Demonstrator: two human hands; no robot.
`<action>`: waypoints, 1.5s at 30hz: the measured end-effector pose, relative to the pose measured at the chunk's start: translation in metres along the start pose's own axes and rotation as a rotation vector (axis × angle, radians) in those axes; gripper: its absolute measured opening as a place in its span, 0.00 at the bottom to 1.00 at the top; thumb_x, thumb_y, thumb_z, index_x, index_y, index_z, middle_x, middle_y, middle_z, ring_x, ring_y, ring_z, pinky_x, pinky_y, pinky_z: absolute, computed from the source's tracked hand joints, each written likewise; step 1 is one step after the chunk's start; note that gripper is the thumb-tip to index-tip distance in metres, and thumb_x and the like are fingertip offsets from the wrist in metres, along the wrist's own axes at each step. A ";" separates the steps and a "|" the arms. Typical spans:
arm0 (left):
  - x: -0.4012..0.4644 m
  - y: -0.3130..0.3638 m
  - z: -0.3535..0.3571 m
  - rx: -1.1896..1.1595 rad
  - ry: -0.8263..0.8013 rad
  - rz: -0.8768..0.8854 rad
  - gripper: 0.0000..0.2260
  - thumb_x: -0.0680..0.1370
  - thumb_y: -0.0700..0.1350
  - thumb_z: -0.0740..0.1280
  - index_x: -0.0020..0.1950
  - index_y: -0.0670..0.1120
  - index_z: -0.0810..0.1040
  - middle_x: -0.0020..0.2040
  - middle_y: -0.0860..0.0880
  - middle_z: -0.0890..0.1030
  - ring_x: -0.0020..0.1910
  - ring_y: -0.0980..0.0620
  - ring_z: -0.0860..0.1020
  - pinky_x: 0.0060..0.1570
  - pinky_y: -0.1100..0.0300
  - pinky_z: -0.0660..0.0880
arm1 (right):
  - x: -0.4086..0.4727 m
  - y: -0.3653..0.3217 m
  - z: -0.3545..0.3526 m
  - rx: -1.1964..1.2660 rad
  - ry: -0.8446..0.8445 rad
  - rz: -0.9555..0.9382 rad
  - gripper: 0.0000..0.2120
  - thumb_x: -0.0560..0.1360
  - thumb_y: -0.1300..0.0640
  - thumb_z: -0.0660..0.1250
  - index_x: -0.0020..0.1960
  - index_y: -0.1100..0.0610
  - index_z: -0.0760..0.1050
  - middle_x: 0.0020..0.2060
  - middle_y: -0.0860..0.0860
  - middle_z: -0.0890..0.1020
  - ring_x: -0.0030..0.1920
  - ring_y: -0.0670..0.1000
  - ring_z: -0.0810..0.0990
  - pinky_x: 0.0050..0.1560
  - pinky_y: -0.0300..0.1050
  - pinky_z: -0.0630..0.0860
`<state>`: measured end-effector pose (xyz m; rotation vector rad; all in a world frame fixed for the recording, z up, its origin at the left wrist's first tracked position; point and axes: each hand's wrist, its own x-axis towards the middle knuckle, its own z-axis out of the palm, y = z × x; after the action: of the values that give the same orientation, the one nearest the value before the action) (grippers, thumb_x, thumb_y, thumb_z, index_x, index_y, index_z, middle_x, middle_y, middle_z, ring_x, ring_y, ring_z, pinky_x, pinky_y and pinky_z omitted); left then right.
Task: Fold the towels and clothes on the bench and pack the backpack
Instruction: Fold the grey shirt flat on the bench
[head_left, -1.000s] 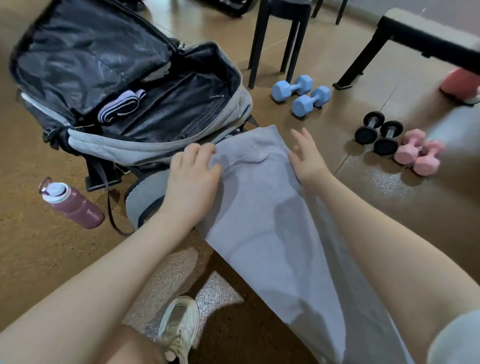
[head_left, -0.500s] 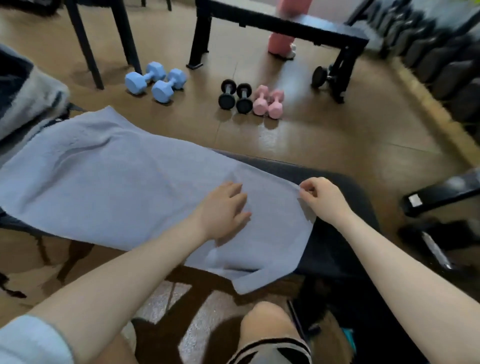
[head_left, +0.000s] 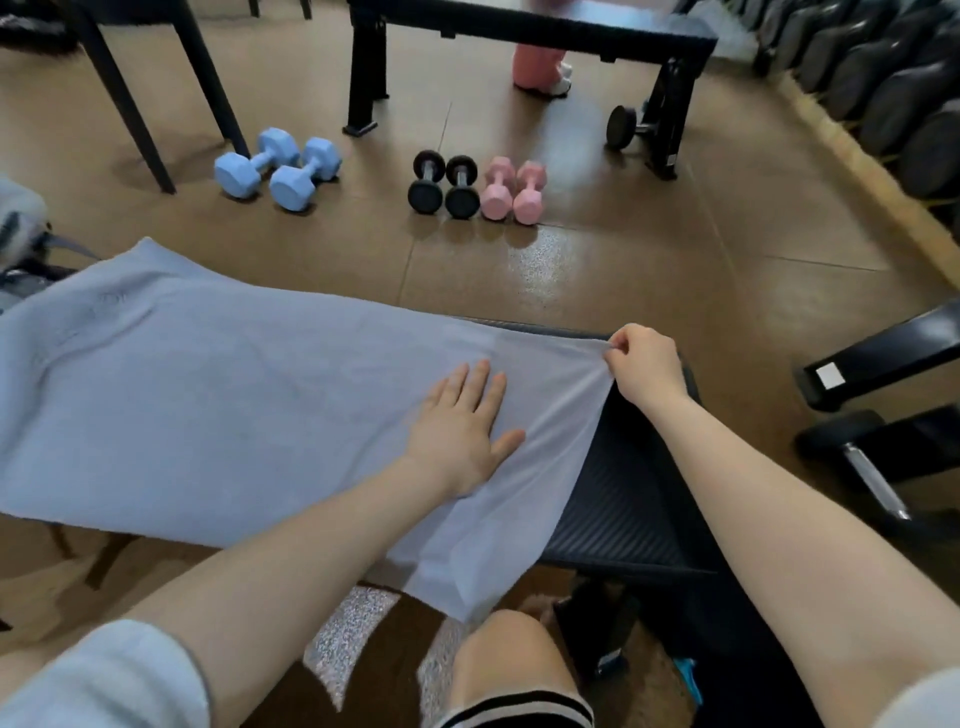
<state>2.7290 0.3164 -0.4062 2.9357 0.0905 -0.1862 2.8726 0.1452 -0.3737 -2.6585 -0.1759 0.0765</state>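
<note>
Brown gym floor (head_left: 623, 270) surrounds bench (head_left: 623, 509) under towel (head_left: 208, 405).

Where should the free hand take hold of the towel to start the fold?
Probably the near right corner of the towel, which hangs loose off the bench edge above the knee. Come from below and the near side. The right hand already pinches the far right corner; the left hand lies flat on the cloth, so it could slide back to it.

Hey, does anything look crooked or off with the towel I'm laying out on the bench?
Slightly. The towel lies askew on the bench, its near corner hanging off the front edge. Your right hand pinches the far corner; your left hand presses it flat.
</note>
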 end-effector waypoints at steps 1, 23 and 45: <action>0.010 0.006 0.001 -0.014 -0.001 -0.016 0.31 0.79 0.61 0.47 0.76 0.48 0.42 0.77 0.47 0.42 0.76 0.47 0.41 0.72 0.53 0.42 | 0.012 0.001 -0.002 0.005 0.015 0.008 0.07 0.76 0.62 0.60 0.50 0.59 0.76 0.51 0.59 0.80 0.51 0.59 0.76 0.44 0.44 0.67; -0.019 -0.023 0.001 0.009 0.024 0.196 0.44 0.70 0.72 0.34 0.75 0.45 0.57 0.75 0.45 0.58 0.74 0.44 0.58 0.71 0.53 0.47 | -0.073 -0.002 -0.012 -0.146 -0.594 -0.813 0.09 0.73 0.51 0.67 0.53 0.51 0.75 0.42 0.45 0.73 0.38 0.41 0.68 0.37 0.33 0.65; -0.109 -0.111 -0.037 -0.236 0.311 -0.103 0.23 0.77 0.53 0.57 0.64 0.39 0.73 0.65 0.41 0.72 0.64 0.42 0.70 0.62 0.52 0.67 | -0.111 -0.153 0.046 -0.050 -0.552 -0.927 0.07 0.76 0.60 0.61 0.46 0.60 0.78 0.39 0.52 0.79 0.41 0.51 0.74 0.46 0.45 0.70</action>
<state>2.6175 0.4274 -0.3779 2.7006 0.2876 0.2509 2.7420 0.2856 -0.3412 -2.2708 -1.5459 0.4903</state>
